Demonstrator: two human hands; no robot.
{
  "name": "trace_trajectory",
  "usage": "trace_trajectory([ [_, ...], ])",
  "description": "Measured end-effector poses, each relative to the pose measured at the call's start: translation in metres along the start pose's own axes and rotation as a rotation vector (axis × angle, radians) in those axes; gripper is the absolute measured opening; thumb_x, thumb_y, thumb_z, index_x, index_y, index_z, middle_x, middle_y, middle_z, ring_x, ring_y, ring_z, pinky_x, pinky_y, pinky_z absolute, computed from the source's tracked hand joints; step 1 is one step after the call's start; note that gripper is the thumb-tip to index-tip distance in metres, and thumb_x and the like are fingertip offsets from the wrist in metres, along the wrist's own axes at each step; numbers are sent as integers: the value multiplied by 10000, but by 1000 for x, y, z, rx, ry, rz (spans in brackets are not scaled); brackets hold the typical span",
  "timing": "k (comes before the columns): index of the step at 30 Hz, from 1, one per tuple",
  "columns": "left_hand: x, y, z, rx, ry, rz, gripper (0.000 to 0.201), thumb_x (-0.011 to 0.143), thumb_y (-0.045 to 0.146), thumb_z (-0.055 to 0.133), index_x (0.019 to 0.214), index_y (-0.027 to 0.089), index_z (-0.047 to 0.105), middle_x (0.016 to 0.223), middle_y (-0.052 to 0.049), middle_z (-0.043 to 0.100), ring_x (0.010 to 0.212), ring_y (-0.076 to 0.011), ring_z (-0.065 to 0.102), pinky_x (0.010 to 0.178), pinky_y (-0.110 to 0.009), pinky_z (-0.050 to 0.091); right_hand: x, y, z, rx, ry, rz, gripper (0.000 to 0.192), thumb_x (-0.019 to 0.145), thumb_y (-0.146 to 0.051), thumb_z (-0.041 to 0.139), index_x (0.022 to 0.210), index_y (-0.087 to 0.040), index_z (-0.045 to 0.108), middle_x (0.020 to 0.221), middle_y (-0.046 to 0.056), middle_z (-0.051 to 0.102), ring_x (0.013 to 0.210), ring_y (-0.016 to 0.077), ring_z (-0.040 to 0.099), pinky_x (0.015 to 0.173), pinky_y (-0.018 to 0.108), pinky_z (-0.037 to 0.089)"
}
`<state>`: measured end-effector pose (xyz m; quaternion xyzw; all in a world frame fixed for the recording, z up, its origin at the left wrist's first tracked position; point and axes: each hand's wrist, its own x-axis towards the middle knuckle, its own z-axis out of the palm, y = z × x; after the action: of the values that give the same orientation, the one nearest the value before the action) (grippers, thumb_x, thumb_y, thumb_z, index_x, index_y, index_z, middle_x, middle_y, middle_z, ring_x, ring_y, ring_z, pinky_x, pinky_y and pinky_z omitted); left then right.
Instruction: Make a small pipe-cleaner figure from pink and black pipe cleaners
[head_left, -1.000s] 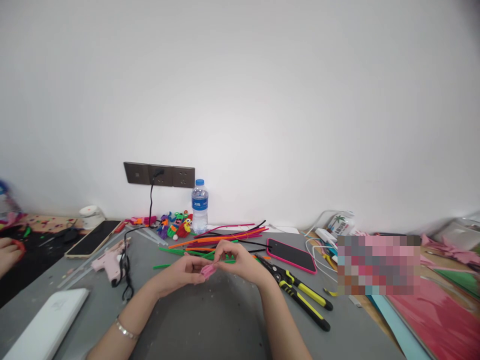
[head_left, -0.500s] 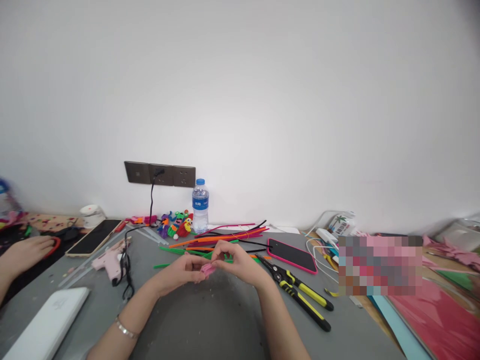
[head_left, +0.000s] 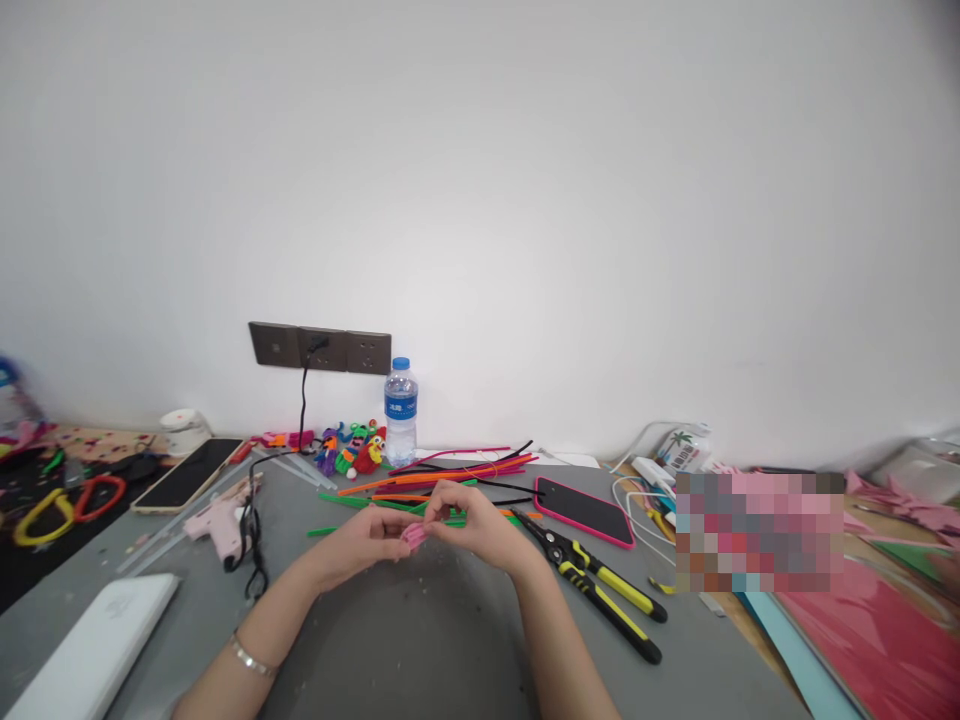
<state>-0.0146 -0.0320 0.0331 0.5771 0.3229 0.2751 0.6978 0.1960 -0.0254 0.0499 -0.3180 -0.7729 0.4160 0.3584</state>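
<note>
Both forearms come in from the bottom edge and meet over the middle of the grey table (head_left: 420,640), wrists low and fingers curled inward toward each other. The left hand (head_left: 358,545), a thin bracelet (head_left: 251,658) on its wrist, has its grip pinched on one small pink piece (head_left: 413,537), and the right hand (head_left: 480,525) closes its fingertips on the same piece from the other side, so the piece sits between the two hands just above the table. Behind the hands lies a loose spread of pipe cleaners (head_left: 442,478) in orange, green, pink and black, too tangled to count. Two phones show: one in a pink case (head_left: 583,510) just right of the right hand, one dark (head_left: 187,475) at far left. One pair of yellow-handled pliers (head_left: 600,590) lies beside the right forearm, one pink glue gun (head_left: 221,525) with its black cord lies to the left, and one water bottle (head_left: 400,410) stands at the wall.
</note>
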Motion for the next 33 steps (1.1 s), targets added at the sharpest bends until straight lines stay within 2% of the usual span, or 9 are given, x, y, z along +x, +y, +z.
trace_trajectory([
  [7,-1,0,0,-14,-3,3,394,697,311,758,1059,162,715,796,-22,611,710,-138,442,655,-234,342,-1,3,0,-10,-3,-13,50,787,-168,635,742,-188,647,792,7,556,743,148,516,687,256,424],
  [16,-1,5,5,-20,-20,28,319,705,333,763,959,142,735,733,0,548,686,-129,390,641,-233,315,-1,0,0,-27,-5,-8,89,769,-122,631,722,-192,655,768,1,559,737,149,526,676,254,427],
  [33,0,3,3,-10,-18,29,358,697,350,770,993,152,737,769,-13,590,709,-138,423,693,-252,341,-1,3,1,-90,-9,-34,115,757,-93,628,731,-201,658,761,-5,554,756,152,527,692,256,418],
])
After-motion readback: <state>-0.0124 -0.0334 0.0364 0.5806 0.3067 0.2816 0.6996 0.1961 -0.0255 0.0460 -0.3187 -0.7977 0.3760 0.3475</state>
